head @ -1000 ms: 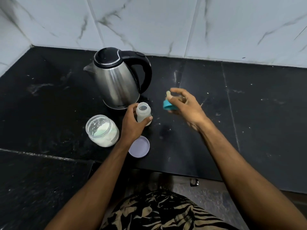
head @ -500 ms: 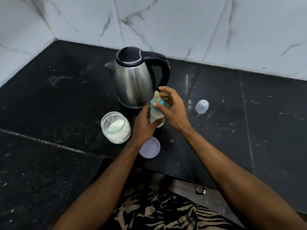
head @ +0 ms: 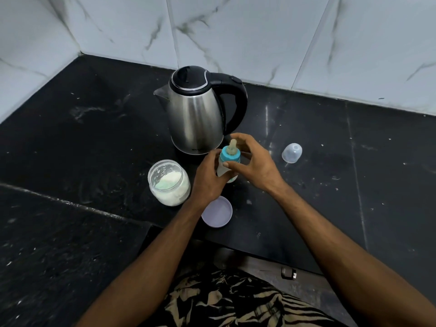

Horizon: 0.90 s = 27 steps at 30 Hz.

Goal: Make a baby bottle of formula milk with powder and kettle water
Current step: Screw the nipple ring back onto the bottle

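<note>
Baby bottle [head: 223, 172], upright on the black counter [head: 306, 185], stands just in front of the steel kettle [head: 195, 119] and between both hands. Left hand [head: 207, 178] wraps the bottle's clear body from the left, fingers curled round it. Right hand [head: 256, 165] grips the teal collar [head: 230, 156]: thumb on the near side, fingers arched over the far side, with the pale teat [head: 233, 147] rising between them. How far the collar is screwed on cannot be told (the fingers cover the joint).

Surroundings: the kettle, lid closed, has its spout to the left and its black handle to the right, close behind the hands. An open glass jar [head: 168, 182] partly filled with white powder sits just left of the left hand. Its lilac lid [head: 217, 214] lies flat near the counter's front edge, partly under the left wrist. A clear dome cap [head: 291, 153] lies on its side to the right, well apart from the bottle. White marbled tiles [head: 236, 31] form the back wall. White specks are scattered across the counter.
</note>
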Motion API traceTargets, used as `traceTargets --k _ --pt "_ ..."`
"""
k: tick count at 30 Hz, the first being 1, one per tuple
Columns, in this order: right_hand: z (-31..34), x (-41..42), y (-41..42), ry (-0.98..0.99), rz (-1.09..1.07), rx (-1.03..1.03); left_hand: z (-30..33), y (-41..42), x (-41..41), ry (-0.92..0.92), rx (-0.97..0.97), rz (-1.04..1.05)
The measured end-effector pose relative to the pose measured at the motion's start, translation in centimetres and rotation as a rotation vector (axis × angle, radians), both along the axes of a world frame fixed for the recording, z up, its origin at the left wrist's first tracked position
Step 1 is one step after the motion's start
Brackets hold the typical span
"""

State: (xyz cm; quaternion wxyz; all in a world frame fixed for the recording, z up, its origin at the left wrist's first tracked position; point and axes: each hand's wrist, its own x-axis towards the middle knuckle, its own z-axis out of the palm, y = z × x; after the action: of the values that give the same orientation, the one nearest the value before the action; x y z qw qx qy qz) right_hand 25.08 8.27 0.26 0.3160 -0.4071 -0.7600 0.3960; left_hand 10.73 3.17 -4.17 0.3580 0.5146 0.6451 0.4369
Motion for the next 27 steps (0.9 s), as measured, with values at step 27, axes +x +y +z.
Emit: traceTargets --k 27 --pt "-0.1 1.7 -0.3 -0.06 0.031 0.079 0.3 -0.3 0.7 0.014 -0.007 -0.07"
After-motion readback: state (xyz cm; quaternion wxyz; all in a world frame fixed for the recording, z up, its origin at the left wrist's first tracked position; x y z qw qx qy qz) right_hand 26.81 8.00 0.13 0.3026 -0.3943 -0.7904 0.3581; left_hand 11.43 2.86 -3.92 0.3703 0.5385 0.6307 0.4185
